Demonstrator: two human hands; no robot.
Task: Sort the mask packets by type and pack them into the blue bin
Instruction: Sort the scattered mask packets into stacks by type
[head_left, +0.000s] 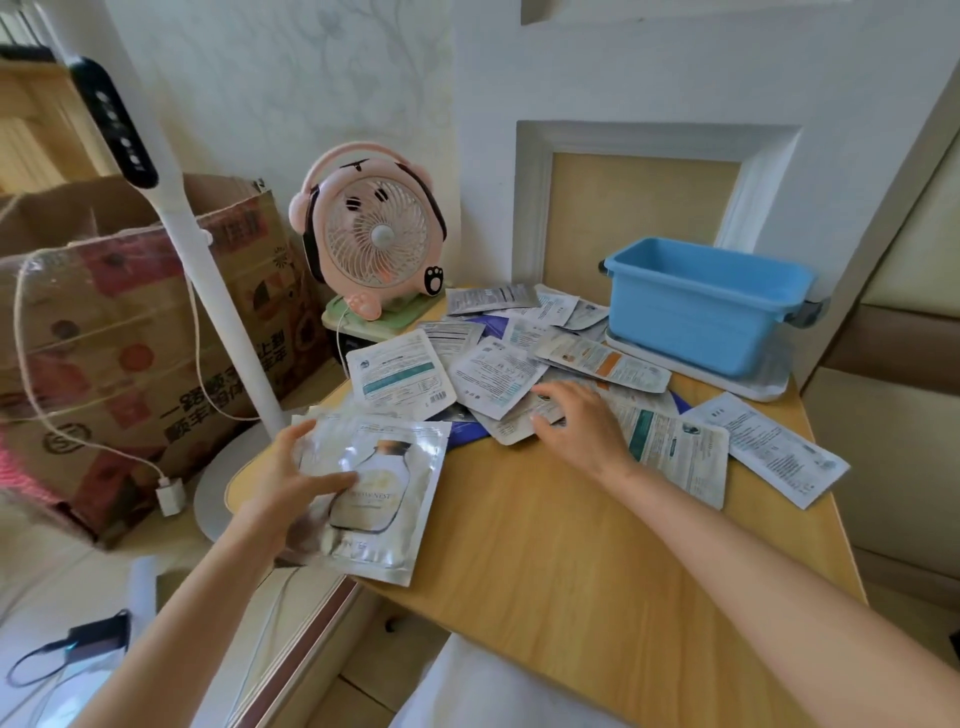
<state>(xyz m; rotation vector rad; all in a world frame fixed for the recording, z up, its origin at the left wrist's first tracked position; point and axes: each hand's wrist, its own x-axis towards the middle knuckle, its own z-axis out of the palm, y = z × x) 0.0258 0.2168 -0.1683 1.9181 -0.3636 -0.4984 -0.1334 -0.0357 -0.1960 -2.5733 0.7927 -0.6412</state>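
Observation:
My left hand grips a stack of silver mask packets printed with a pale bottle, held over the table's near left corner. My right hand reaches into a loose pile of mask packets in the middle of the wooden table; its fingers rest on a grey-white packet, and whether they grip it I cannot tell. The pile mixes white packets with teal bands, one with orange, and dark blue ones underneath. The blue bin stands at the back right on a white lid.
A pink desk fan stands at the table's back left. A white lamp pole and a cardboard box are to the left, with cables hanging. Two more white packets lie at the right edge.

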